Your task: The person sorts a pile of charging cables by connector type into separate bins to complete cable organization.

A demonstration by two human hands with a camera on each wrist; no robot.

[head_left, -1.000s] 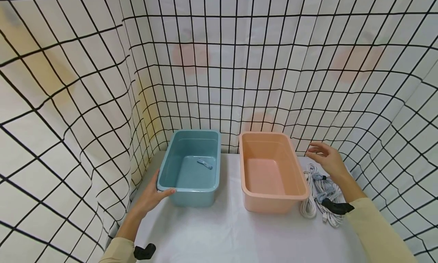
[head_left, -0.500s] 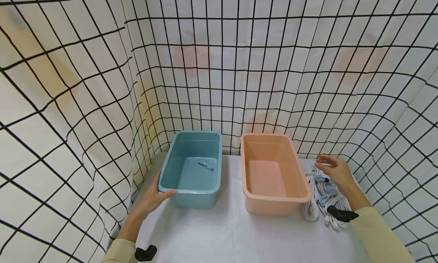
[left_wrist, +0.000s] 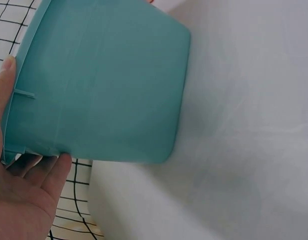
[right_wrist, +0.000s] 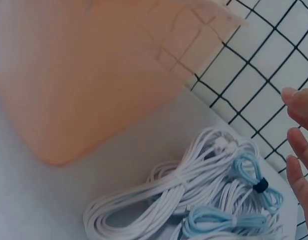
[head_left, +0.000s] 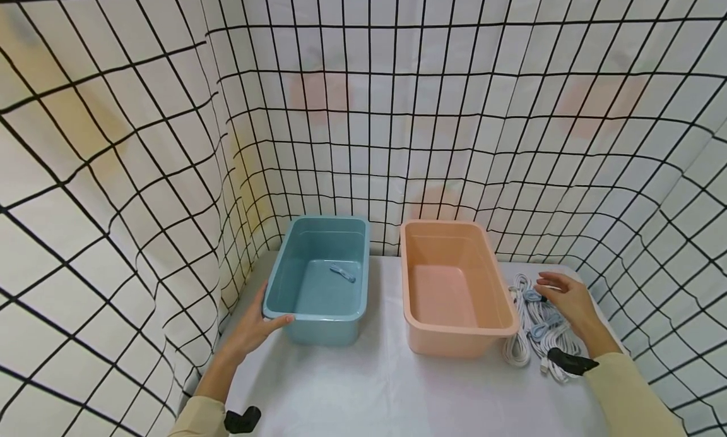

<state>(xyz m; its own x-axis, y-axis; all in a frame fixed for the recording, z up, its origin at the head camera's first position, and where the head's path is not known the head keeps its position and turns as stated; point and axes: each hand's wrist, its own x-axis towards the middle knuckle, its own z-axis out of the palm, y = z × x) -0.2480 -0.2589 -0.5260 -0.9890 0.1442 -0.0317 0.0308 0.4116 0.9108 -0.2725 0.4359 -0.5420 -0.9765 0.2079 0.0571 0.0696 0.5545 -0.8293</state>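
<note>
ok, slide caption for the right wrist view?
Coiled white cables and blue cables beside a peach bin; right hand at frame edge.

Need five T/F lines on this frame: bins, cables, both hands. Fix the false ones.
1. The left hand holds the blue bin at a near corner. True.
2. The blue bin contains nothing. False: a small blue item lies on its floor.
3. White cables lie to the right of the orange bin. True.
4. The right hand is gripping the orange bin. False: it holds nothing, fingers near the cables.
5. A black tie wraps a blue bundle. True.
</note>
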